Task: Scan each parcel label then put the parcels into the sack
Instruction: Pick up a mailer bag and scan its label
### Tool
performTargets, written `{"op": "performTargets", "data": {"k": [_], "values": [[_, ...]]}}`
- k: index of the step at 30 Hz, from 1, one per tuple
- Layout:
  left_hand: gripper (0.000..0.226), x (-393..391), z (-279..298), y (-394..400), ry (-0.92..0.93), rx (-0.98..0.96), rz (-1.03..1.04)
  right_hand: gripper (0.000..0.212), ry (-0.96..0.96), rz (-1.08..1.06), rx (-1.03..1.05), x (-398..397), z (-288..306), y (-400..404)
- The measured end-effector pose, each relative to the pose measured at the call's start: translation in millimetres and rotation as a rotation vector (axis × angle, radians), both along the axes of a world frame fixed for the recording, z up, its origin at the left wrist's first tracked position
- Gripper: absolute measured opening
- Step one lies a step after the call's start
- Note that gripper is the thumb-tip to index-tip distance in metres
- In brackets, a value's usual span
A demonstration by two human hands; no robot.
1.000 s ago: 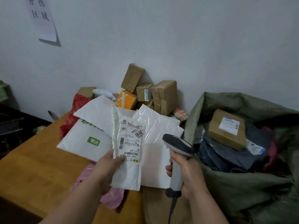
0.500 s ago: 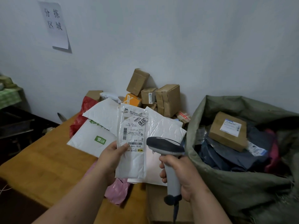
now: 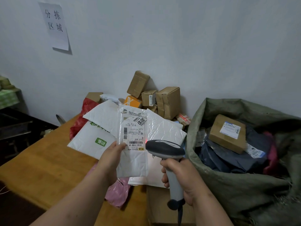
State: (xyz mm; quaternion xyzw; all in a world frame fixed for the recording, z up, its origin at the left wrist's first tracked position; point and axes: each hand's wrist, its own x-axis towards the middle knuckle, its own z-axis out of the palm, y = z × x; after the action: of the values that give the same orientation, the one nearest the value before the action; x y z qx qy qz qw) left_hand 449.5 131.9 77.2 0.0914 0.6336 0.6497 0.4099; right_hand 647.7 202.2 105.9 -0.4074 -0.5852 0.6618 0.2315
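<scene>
Up close in the head view, the left hand (image 3: 112, 158) pinched a white padded parcel (image 3: 132, 144) by its left edge, thumb curled over the front, holding it upright above the wooden table (image 3: 40, 168). Its label (image 3: 134, 133) faced the camera with the barcode near the bottom and a red glow on it. At three o'clock from that barcode, just beside it, sat the head of the scanner (image 3: 165, 150); the right hand (image 3: 182, 178) had its fingers wrapped round the grey handle. Behind the held parcel, at twelve o'clock, lay more white mailers (image 3: 164, 128) and a heap of cardboard boxes (image 3: 168, 101) against the wall. At three o'clock stood the green sack (image 3: 236, 193), mouth open, with a labelled brown box (image 3: 228, 133) lying on dark bags inside. A pink bag (image 3: 118, 192) lay under the left wrist at six o'clock. A paper sign (image 3: 55, 25) hung on the wall at eleven o'clock
</scene>
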Motion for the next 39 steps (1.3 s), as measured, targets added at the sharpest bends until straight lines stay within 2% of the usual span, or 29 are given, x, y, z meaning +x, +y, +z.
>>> {"op": "performTargets", "data": {"k": [17, 23, 28, 33, 39], "values": [[0.017, 19, 1, 4, 0.015, 0.002, -0.004, 0.005, 0.029, -0.02, -0.065, 14, -1, 7], [0.016, 33, -1, 20, -0.003, 0.009, -0.054, 0.017, 0.032, -0.058, -0.097, 27, -9, 19], [0.016, 48, 5, 46, 0.007, 0.007, -0.211, 0.016, 0.144, -0.118, -0.219, 30, -10, 29], [0.02, 62, 23, 90, 0.071, 0.041, -0.454, 0.011, 0.144, -0.366, -0.198, 35, -6, 47], [0.059, 118, 28, 144, 0.296, 0.041, -0.687, 0.015, 0.133, -0.659, -0.117, 91, -9, 80]]}}
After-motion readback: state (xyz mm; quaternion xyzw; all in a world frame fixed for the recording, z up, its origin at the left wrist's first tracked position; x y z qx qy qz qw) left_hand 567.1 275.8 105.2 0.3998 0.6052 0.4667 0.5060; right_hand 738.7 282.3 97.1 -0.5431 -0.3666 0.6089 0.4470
